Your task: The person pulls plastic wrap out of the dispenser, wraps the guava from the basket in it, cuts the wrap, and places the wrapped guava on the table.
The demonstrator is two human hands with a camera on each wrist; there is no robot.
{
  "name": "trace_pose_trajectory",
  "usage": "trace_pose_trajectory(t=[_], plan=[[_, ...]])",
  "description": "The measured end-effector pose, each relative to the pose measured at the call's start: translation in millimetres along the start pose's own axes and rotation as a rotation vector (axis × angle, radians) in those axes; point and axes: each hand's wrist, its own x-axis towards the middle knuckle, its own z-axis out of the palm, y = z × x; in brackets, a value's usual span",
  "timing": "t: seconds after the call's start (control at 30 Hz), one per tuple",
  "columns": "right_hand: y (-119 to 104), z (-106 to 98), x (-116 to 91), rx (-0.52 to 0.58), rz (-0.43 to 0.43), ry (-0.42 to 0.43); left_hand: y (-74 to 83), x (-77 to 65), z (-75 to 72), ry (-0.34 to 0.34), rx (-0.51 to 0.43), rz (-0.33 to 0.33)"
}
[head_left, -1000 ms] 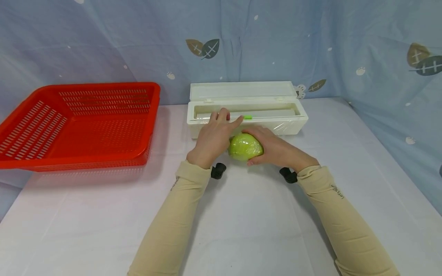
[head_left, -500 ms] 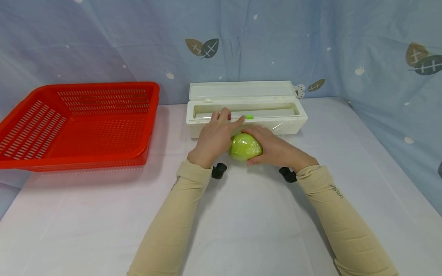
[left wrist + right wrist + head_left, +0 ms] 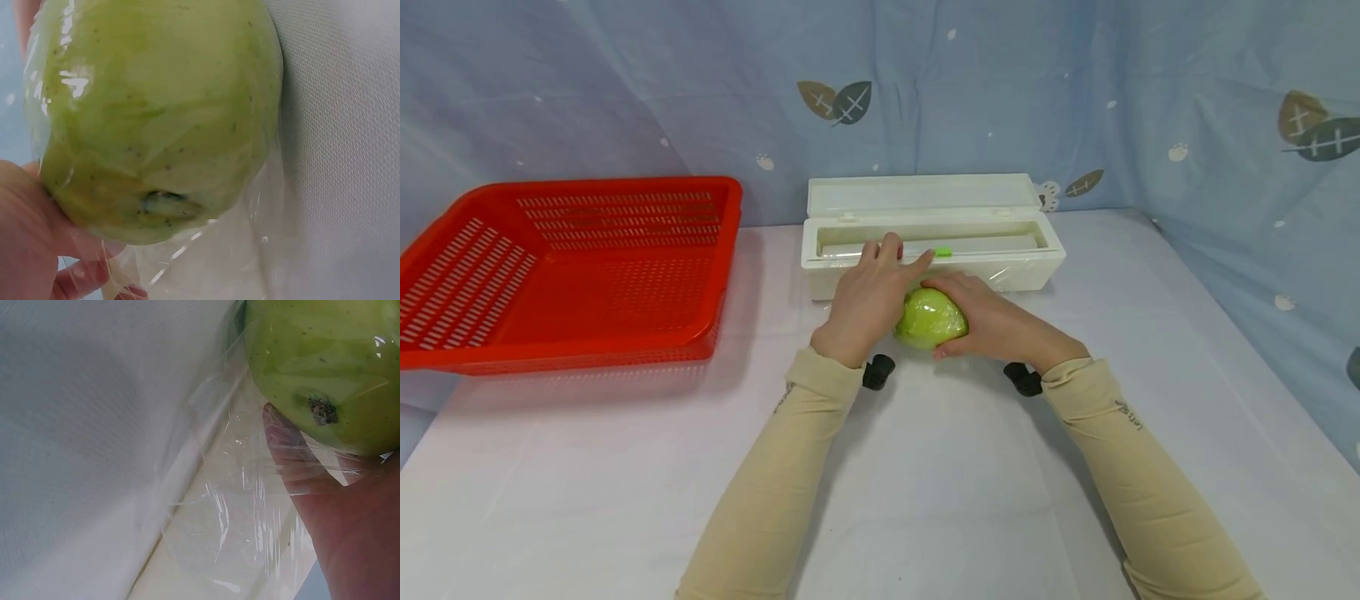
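Over the white cloth (image 3: 955,500), the right hand (image 3: 992,321) holds a film-wrapped green fruit (image 3: 929,319). Beside it, the left hand (image 3: 865,302) lies by a green tab (image 3: 943,252); whether it grips anything, I can't tell. The white box (image 3: 1033,272) stands open behind the fruit.

The round yellow-green fruit (image 3: 931,318), dark-specked and glossy under clear film (image 3: 240,506), is just in front of the long white box (image 3: 1033,271). Loose, creased film extends from the fruit. The box's lid (image 3: 921,195) stands open; a bright green tab (image 3: 943,252) sits along its front edge.
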Motion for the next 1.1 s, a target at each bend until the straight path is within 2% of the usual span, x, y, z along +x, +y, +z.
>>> trace_pose_trajectory(t=[0.23,0.73,1.1], plan=[[-0.7,0.0,0.3,0.012,0.008,-0.004,1.4,-0.3,-0.8,-0.011,0.017,0.003],[-3.6,-0.8,1.2,0.022,0.043,-0.027,3.6,-0.6,-2.2,-0.045,-0.023,0.002],[-2.6,-0.3,0.1,0.014,0.043,-0.012,2.5,-0.9,-2.1,-0.024,-0.073,-0.004]])
